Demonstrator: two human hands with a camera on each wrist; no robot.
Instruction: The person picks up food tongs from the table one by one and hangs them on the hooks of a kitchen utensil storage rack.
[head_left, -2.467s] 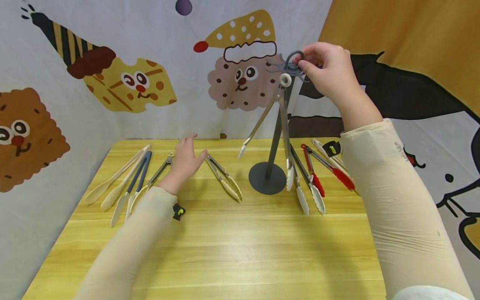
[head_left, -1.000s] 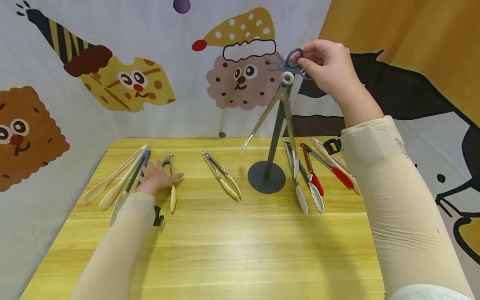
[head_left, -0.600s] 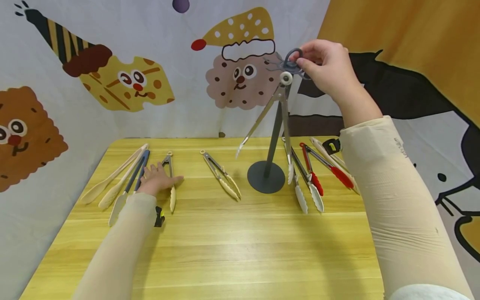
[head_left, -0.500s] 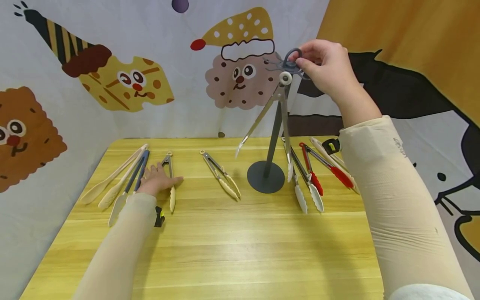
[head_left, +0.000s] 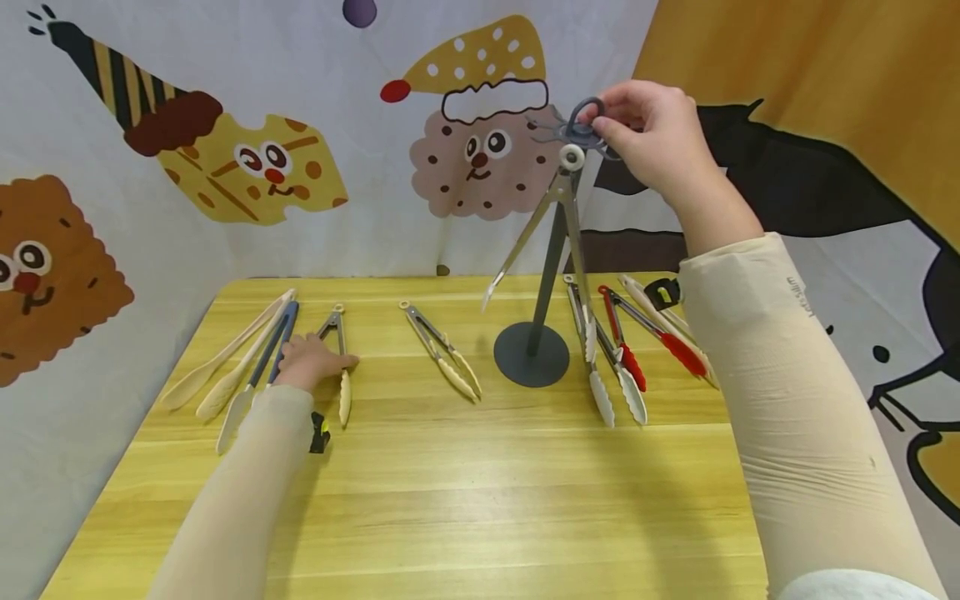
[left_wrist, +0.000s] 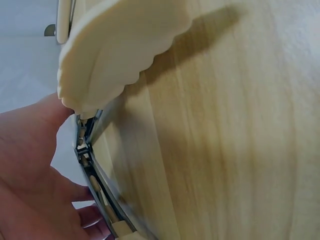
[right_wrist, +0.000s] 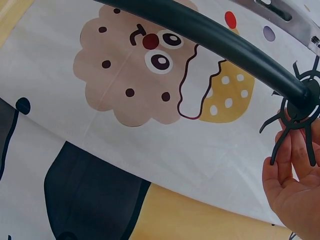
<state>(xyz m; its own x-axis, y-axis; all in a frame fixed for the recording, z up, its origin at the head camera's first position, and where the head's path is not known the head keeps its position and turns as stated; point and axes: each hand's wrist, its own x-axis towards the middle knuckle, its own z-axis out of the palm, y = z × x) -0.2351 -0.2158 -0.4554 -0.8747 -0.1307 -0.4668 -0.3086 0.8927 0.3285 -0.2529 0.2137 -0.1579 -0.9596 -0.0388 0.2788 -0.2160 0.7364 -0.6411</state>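
Observation:
At the left of the table, my left hand (head_left: pixel 309 362) spans a pair of cream-tipped tongs (head_left: pixel 344 400), thumb on one arm and fingers round the other. Its left arm is mostly hidden. Up close in the left wrist view, a scalloped cream tip (left_wrist: pixel 115 55) stands before the fingers (left_wrist: pixel 75 192). My right hand (head_left: pixel 651 125) pinches the ring on top of a dark grey hook stand (head_left: pixel 550 275). From one of its hooks hangs a pair of metal tongs (head_left: pixel 561 193), legs spread. The stand's curved hooks (right_wrist: pixel 282 142) show beside the right fingers in the right wrist view.
Left of that hand lie blue-handled tongs (head_left: pixel 262 367) and cream tongs (head_left: pixel 251 350). Another cream-tipped pair (head_left: pixel 442 350) lies mid-table. Right of the stand's round base (head_left: pixel 513 362) are white-tipped tongs (head_left: pixel 633 396), red tongs (head_left: pixel 678 352) and a partly hidden cream pair (head_left: pixel 637 290).
My left hand has moved left and down onto the cream-tipped tongs, and its fingers and thumb have drawn closer together. The hanging tongs sway slightly. My right hand stays on the ring.

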